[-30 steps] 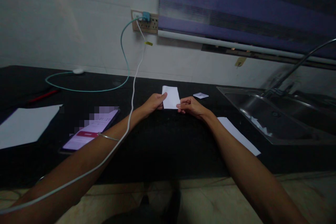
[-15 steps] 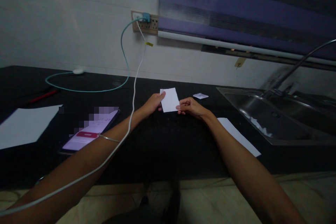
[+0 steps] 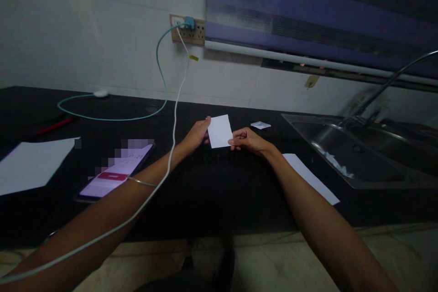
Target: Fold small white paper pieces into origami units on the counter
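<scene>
A small square of white paper [image 3: 219, 131] is held up above the black counter, between my two hands. My left hand [image 3: 198, 134] pinches its left edge near the top, thumb at the upper left corner. At the lower right corner, my right hand [image 3: 247, 140] grips the paper between thumb and fingers. Whether the square is folded or a single layer I cannot tell. Just beyond my right hand lies a small folded piece of paper [image 3: 260, 125] on the counter.
A phone [image 3: 118, 173] with a lit screen and a white sheet [image 3: 34, 164] lie at left. A white paper strip [image 3: 310, 178] rests beside my right forearm. The steel sink [image 3: 356, 155] is at right. A white cable [image 3: 175, 118] crosses my left forearm from the socket [image 3: 188, 32].
My left thumb has slid from over the paper's face to its upper left edge. My right hand keeps its corner grip. The view has shifted slightly.
</scene>
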Tool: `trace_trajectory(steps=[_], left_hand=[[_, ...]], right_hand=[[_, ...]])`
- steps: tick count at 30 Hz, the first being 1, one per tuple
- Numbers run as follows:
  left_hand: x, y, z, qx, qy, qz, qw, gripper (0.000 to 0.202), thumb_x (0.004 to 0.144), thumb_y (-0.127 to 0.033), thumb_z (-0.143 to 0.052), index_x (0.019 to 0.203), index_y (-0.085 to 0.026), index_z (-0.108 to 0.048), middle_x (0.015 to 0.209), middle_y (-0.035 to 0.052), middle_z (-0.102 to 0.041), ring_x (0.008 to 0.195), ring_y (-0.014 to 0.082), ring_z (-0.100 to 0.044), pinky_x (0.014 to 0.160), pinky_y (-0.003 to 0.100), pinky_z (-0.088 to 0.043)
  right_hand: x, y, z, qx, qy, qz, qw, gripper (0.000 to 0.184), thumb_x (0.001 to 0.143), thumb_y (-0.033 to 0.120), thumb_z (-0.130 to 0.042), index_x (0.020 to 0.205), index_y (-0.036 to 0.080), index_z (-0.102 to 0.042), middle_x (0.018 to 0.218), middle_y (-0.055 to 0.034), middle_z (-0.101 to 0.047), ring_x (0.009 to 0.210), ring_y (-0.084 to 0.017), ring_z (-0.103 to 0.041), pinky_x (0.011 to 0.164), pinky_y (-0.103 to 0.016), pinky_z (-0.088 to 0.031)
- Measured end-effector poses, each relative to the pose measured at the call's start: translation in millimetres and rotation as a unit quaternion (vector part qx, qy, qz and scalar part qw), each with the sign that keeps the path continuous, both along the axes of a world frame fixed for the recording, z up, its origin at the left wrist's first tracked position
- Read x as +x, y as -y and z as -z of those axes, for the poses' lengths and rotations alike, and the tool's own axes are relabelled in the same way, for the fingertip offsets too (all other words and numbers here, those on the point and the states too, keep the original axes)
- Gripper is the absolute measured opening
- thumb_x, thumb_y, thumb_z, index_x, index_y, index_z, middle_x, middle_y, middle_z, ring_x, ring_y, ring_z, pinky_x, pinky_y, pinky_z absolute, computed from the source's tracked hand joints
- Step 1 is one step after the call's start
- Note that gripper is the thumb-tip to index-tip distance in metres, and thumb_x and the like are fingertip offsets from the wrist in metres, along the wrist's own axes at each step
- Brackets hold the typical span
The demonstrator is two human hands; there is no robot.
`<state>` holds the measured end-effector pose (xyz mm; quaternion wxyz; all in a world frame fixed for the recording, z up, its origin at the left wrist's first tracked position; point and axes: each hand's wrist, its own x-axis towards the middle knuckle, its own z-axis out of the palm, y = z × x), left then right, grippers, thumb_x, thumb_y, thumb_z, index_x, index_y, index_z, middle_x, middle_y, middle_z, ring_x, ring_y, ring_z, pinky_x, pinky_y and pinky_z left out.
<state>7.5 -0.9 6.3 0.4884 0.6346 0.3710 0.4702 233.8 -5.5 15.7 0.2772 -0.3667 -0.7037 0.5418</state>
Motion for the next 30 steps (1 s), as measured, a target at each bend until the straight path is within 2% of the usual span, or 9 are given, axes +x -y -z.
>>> trace_trajectory(steps=[4,11,15,18,22,24,27,30], left_hand=[[0,3,-3.1,-0.013,0.030,-0.004,0.999,0.042,0.101,-0.050,-0.042,0.083,-0.017,-0.062,0.054,0.0015,-0.056,0.049,0.0124,-0.053,0.047,0.023,-0.035],[2,3,-6.0,-0.046,0.012,-0.026,0.999,0.041,0.104,-0.043,-0.040,0.073,-0.019,-0.054,0.054,-0.0005,-0.050,0.043,0.0095,-0.044,0.043,0.024,-0.032],[4,-2,-2.1,-0.012,-0.025,-0.023,0.999,0.044,0.104,-0.044,-0.039,0.072,-0.019,-0.054,0.053,-0.0003,-0.051,0.041,0.0094,-0.044,0.042,0.024,-0.031],[4,-3,1.5,0.017,-0.060,-0.002,0.998,0.046,0.104,-0.046,-0.040,0.071,-0.019,-0.055,0.052,-0.0001,-0.052,0.039,0.0090,-0.043,0.041,0.023,-0.031],[5,4,-1.8,0.004,-0.048,0.051,0.998,0.043,0.104,-0.046,-0.043,0.073,-0.018,-0.055,0.050,-0.0024,-0.049,0.038,0.0077,-0.042,0.041,0.022,-0.031],[5,9,-7.0,-0.029,-0.023,0.066,0.997,0.036,0.102,-0.041,-0.047,0.076,-0.017,-0.056,0.049,-0.0043,-0.047,0.037,0.0071,-0.042,0.041,0.021,-0.031],[2,12,-13.9,-0.074,0.011,0.080,0.994,0.011,0.092,-0.024,-0.058,0.088,-0.015,-0.061,0.057,-0.0026,-0.056,0.041,0.0072,-0.050,0.041,0.019,-0.029],[0,9,-15.4,-0.088,0.009,0.075,0.993,0.009,0.082,-0.014,-0.062,0.089,-0.013,-0.066,0.059,-0.0004,-0.061,0.043,0.0077,-0.053,0.040,0.020,-0.026]], right_hand=[[0,1,0.2,0.000,-0.001,-0.006,1.000,0.028,0.072,0.039,-0.082,0.062,0.018,-0.066,0.068,-0.0030,-0.070,0.058,-0.010,-0.052,0.057,-0.026,-0.038],[2,-5,5.5,-0.016,-0.009,-0.019,1.000,0.022,0.075,0.035,-0.078,0.070,0.016,-0.070,0.071,-0.0037,-0.069,0.062,-0.011,-0.054,0.061,-0.026,-0.039],[2,-9,9.4,-0.048,-0.068,-0.021,0.996,0.024,0.079,0.037,-0.073,0.069,0.017,-0.068,0.067,-0.0010,-0.061,0.063,-0.012,-0.053,0.062,-0.028,-0.041],[0,-9,11.0,-0.044,-0.076,-0.003,0.996,0.031,0.082,0.044,-0.073,0.067,0.018,-0.066,0.065,0.0005,-0.056,0.060,-0.012,-0.049,0.061,-0.028,-0.041],[-2,-9,13.4,-0.009,-0.044,0.043,0.998,0.032,0.078,0.048,-0.078,0.072,0.018,-0.069,0.067,-0.0015,-0.061,0.062,-0.013,-0.050,0.058,-0.027,-0.039],[-2,-10,15.8,0.002,-0.055,0.071,0.996,0.032,0.076,0.049,-0.080,0.075,0.018,-0.071,0.068,-0.0025,-0.063,0.064,-0.014,-0.052,0.058,-0.027,-0.040],[-2,-14,20.4,0.005,-0.076,0.107,0.991,0.032,0.076,0.050,-0.079,0.078,0.018,-0.072,0.069,-0.0031,-0.065,0.066,-0.014,-0.054,0.059,-0.028,-0.041],[-1,-17,23.4,0.001,-0.101,0.123,0.987,0.030,0.076,0.048,-0.079,0.078,0.019,-0.072,0.069,-0.0022,-0.063,0.064,-0.013,-0.053,0.059,-0.028,-0.041]])
